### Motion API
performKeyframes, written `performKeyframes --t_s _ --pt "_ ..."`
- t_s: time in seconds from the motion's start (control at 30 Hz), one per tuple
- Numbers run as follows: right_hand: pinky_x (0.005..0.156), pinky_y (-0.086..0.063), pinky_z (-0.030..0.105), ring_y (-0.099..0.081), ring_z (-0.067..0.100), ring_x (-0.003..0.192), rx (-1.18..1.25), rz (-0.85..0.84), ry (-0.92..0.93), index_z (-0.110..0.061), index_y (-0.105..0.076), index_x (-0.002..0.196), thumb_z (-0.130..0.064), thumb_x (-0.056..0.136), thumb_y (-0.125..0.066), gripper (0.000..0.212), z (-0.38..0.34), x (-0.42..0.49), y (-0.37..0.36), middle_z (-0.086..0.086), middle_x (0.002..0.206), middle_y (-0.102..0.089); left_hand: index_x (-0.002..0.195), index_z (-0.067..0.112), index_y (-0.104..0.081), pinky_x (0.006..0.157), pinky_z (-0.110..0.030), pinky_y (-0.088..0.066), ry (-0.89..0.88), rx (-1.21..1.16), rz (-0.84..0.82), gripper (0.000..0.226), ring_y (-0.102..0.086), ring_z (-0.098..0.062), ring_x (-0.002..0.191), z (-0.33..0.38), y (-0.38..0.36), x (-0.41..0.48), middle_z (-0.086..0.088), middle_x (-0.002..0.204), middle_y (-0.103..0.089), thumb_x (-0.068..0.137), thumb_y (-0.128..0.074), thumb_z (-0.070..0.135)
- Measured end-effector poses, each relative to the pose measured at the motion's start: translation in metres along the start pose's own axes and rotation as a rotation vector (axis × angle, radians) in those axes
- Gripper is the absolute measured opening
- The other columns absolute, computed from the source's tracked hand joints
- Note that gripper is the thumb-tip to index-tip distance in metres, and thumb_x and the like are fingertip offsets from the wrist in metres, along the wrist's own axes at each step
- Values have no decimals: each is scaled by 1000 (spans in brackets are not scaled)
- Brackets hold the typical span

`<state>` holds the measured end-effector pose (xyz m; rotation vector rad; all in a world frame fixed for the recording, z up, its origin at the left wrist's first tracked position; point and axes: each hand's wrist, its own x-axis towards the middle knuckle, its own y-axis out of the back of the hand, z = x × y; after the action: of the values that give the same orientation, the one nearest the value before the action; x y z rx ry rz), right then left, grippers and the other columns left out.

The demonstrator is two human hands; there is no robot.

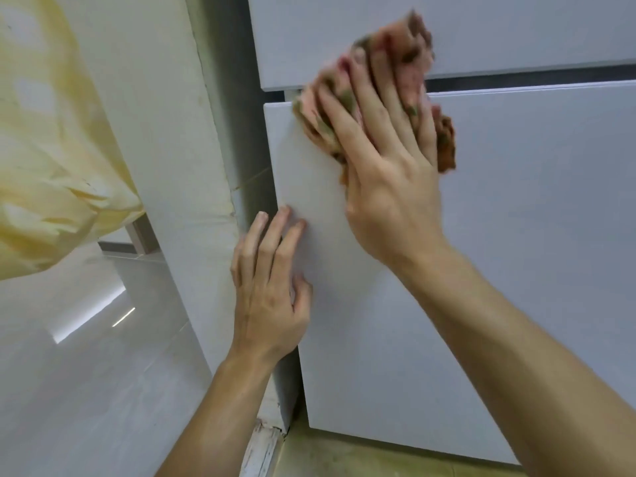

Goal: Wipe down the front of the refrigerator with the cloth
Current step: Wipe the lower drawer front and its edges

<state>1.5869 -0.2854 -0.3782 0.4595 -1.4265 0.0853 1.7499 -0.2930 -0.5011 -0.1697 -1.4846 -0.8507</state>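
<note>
The refrigerator front is pale grey, with a lower door panel (516,235) and an upper panel (481,32) split by a dark gap. A crumpled pink-and-green cloth (409,39) lies against the top left corner of the lower panel and reaches over the gap. My right hand (389,166) presses it flat with straight, spread fingers. My left hand (268,287) rests on the lower panel's left edge, fingers laid on the front. The cloth looks blurred.
A white wall (165,132) stands close on the refrigerator's left, with a narrow gap between them. A yellow fabric (44,149) hangs at the far left. Glossy pale floor tiles (86,373) spread below, with a worn baseboard corner (261,445) at the refrigerator's foot.
</note>
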Motion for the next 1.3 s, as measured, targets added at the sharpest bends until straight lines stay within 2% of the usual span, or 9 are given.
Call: performKeyframes --t_s 0.23,0.33,0.5,0.63,0.77,0.9,1.07,1.17,1.3 --pt "131 -12 44 -26 22 158 -54 -46 205 -15 -40 160 -3 100 -39 61 -28 -23 -37 7 168 -33 155 2 -40 123 -63 -23 194 -18 196 65 -29 -28 157 -31 9 6 -11 165 -36 90 -44 3" --pt "130 -17 44 -34 26 155 18 -167 317 -15 -54 151 -3 99 -35 57 -32 -93 -58 7 161 -47 153 -2 -42 123 -61 -25 154 -61 197 58 -32 -34 155 -38 7 2 -15 164 -37 97 -38 12" --pt "130 12 46 15 27 161 -140 -615 725 -29 -43 157 -27 86 -45 70 -9 -281 -61 -6 167 -25 155 4 -42 124 -57 -26 150 -77 142 56 -29 -31 156 -31 -2 -9 -14 166 -35 102 -37 21" --pt "129 14 43 -17 13 157 -166 -812 776 -31 -61 145 -28 86 -40 63 9 -308 -47 -13 159 -40 156 7 -40 125 -58 -25 92 -31 72 57 -25 -31 158 -22 -11 -20 -14 168 -31 101 -44 20" --pt "131 -9 37 -43 8 144 -8 -593 524 -26 -69 135 -7 105 -33 51 24 -265 -24 -10 148 -59 158 5 -36 129 -47 -18 60 -15 73 63 -16 -28 161 -6 -21 -27 -13 170 -24 98 -52 11" --pt "117 -33 48 -52 22 143 90 -187 239 -18 -70 135 3 95 -52 49 55 -155 13 4 148 -60 159 8 -31 129 -45 -16 21 -38 88 62 -14 -27 161 6 -27 -24 -12 170 -21 98 -46 9" --pt "128 -16 57 -32 32 155 101 105 -156 -11 -52 151 6 89 -48 65 42 -29 28 16 163 -40 158 1 -30 128 -45 -19 72 -115 158 58 -23 -34 159 10 -30 -17 -16 168 -25 101 -38 10" --pt "127 -15 54 -36 32 153 3 162 -148 -11 -51 153 2 93 -48 61 26 -17 13 18 161 -42 156 -2 -32 128 -48 -21 101 -146 185 55 -25 -36 157 8 -30 -18 -18 166 -27 102 -36 11" --pt "126 -22 49 -44 28 149 -19 65 145 -11 -55 150 3 99 -43 54 29 -56 -6 14 158 -49 153 -7 -35 127 -51 -23 126 -172 198 54 -27 -37 156 5 -32 -22 -18 165 -28 102 -35 10"
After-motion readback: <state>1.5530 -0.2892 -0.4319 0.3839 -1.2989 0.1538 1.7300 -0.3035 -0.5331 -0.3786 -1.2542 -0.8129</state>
